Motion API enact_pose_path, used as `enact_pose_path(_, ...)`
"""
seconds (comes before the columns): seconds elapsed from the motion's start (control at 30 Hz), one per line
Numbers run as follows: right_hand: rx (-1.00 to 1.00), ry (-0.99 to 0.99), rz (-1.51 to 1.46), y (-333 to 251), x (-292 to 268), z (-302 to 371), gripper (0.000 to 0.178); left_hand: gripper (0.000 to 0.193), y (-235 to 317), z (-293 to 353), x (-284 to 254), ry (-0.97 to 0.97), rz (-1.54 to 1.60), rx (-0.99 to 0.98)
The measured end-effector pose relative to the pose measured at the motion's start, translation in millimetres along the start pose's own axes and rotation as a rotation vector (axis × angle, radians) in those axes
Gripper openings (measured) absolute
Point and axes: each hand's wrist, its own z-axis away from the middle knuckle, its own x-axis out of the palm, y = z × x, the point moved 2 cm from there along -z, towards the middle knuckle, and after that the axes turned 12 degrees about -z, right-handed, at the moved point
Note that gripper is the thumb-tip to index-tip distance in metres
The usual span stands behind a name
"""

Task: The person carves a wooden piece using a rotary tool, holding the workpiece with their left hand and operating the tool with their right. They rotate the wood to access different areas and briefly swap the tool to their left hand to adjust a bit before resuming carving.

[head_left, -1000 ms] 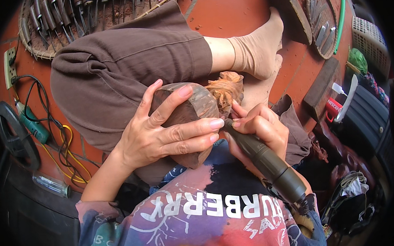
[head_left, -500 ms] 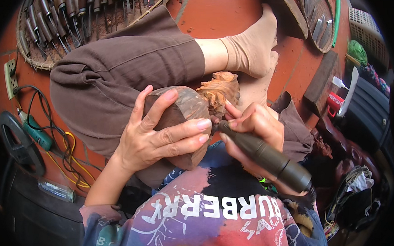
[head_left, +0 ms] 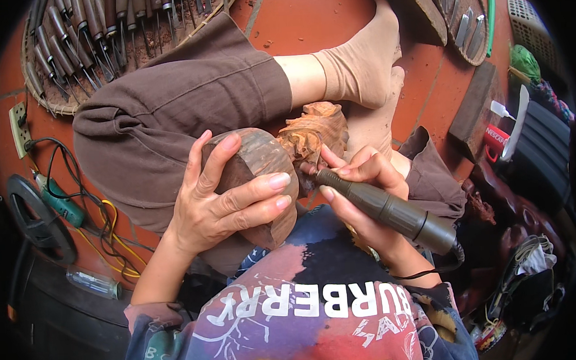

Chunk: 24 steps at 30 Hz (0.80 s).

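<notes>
The red tiled floor [head_left: 293, 23] extends around the wooden carving. Beyond the carving and to its left lie the person's legs in brown trousers [head_left: 185, 87], bent. Farther past them, up and left of the carving, a round woven tray [head_left: 59, 108] holds many wooden-handled chisels. The wooden carving [head_left: 264, 161] itself sits in front of the person's body: a smooth, rounded dark block at its left, a rippled orange-brown part at its upper right. The left hand [head_left: 205, 207] grasps the block from the left, fingers spread across its top. At the carving's right, the right hand [head_left: 382, 178] grips a dark green rotary tool [head_left: 387, 207] like a pen, its tip by the neck below the rippled part; whether it touches the wood cannot be told. Far right of the carving lies a dark wooden bar [head_left: 473, 111]. Far left of it are a teal power tool [head_left: 64, 205], a clear bottle [head_left: 93, 283] and a pale socket strip [head_left: 19, 130].
</notes>
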Motion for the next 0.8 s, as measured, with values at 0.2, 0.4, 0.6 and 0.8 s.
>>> enact_pose_path(0.2,0.022,-0.003,-0.073,-1.6,-3.3,-6.2,0.022,0.048,-3.2,-2.8,2.1,0.082,0.107,-0.069)
enact_pose_path(0.4,0.094,0.021,-0.365,-5.7,-21.4,-29.8,0.024,0.071,-7.0,-16.9,4.1,0.005,0.226,-0.261)
enact_pose_path(0.6,0.215,-0.212,-0.375,0.6,-47.5,-81.8,0.018,0.094,-6.6,-13.9,-3.4,-0.155,0.211,-0.322)
enact_pose_path(0.8,0.243,-0.305,-0.338,2.5,-44.4,-94.4,0.018,0.128,2.1,-21.9,-11.7,-0.218,0.15,-0.293)
